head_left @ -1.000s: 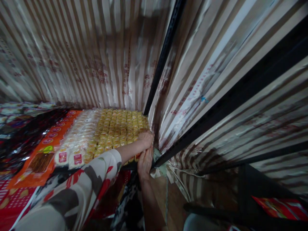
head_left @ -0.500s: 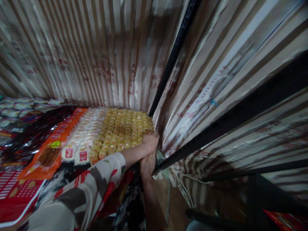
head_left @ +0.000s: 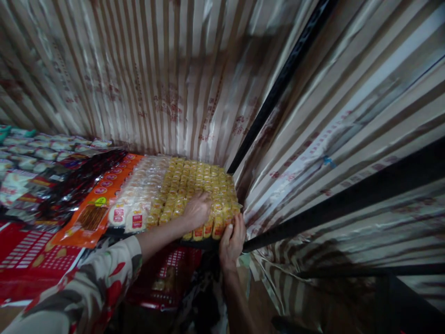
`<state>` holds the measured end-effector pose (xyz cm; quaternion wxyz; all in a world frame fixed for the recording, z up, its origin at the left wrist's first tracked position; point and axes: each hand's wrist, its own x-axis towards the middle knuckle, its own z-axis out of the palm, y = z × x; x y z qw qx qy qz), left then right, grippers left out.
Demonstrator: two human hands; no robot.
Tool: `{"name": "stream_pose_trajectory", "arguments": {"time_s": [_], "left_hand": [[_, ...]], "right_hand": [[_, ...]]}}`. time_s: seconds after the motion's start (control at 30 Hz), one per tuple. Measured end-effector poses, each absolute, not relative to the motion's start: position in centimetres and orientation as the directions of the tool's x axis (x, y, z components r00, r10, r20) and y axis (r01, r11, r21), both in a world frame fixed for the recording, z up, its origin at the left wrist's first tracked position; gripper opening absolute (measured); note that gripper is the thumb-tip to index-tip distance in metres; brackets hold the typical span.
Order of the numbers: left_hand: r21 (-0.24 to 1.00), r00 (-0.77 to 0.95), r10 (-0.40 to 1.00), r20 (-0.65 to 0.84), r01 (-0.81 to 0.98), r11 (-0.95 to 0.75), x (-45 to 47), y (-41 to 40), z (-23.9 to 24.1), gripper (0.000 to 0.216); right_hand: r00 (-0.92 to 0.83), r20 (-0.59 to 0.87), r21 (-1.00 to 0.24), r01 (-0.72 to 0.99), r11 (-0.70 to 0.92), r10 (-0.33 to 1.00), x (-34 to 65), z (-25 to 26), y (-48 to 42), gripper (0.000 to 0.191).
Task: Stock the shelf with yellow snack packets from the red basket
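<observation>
Rows of small yellow packets (head_left: 181,185) stand packed together at the right end of a dark-edged shelf. Curled down onto the tops of these packets is my left hand (head_left: 197,211), closed, with its fingertips hidden. My right hand (head_left: 232,243) lies along the front right corner of the rows, fingers stretched out and thumb apart, touching the end packets. Clear-wrapped white packets (head_left: 137,220) with red labels adjoin the yellow ones on the left.
Farther left lie orange snack packs (head_left: 88,218), dark shiny packs (head_left: 78,185) and white packs (head_left: 45,153). Red bags (head_left: 34,260) sit below the shelf front. Black metal posts (head_left: 259,127) flank the right end, and a striped, corrugated-looking covering (head_left: 167,93) hangs behind.
My left hand has moved left from the corner onto the middle of the yellow packets, parting from my right hand. My right hand's fingers now reach up along the corner. The view has shifted left.
</observation>
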<state>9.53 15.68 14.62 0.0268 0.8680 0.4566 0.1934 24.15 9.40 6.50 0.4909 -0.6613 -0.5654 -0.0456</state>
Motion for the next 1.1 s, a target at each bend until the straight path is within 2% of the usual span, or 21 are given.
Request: {"name": "stream_pose_trajectory", "arguments": {"time_s": [0.13, 0.27, 0.4, 0.53, 0.63, 0.87, 1.1], "left_hand": [[0.193, 0.472, 0.840, 0.268, 0.828, -0.526, 7.2, 17.6, 15.3, 0.031], [0.196, 0.400, 0.900, 0.175, 0.882, -0.430, 5.8, 19.3, 14.6, 0.044], [0.188, 0.358, 0.920, 0.162, 0.904, -0.385, 4.9, 20.5, 12.6, 0.049], [0.181, 0.357, 0.919, 0.164, 0.905, -0.384, 4.3, 20.8, 11.1, 0.053], [0.162, 0.402, 0.899, 0.174, 0.889, -0.429, 4.0, 20.8, 10.5, 0.052], [0.162, 0.453, 0.873, 0.182, 0.862, -0.481, 3.2, 20.5, 10.2, 0.055], [0.157, 0.467, 0.868, 0.167, 0.857, -0.491, 3.0, 20.2, 10.5, 0.055]], "right_hand": [[0.192, 0.612, -0.440, 0.889, 0.129, 0.767, 24.0, 9.6, 12.3, 0.046], [0.016, 0.482, -0.274, 0.952, 0.134, 0.876, 22.4, 12.3, 16.4, 0.049], [-0.105, 0.344, -0.173, 0.970, 0.173, 0.933, 20.4, 13.0, 19.8, 0.049], [-0.143, 0.219, -0.140, 0.974, 0.176, 0.965, 18.9, 11.8, 21.0, 0.049], [-0.131, 0.181, -0.127, 0.980, 0.155, 0.975, 18.1, 10.8, 20.8, 0.049], [-0.118, 0.238, -0.105, 0.984, 0.147, 0.964, 17.3, 9.9, 20.3, 0.055], [-0.106, 0.316, -0.119, 0.982, 0.150, 0.943, 17.1, 9.4, 19.8, 0.052]]}}
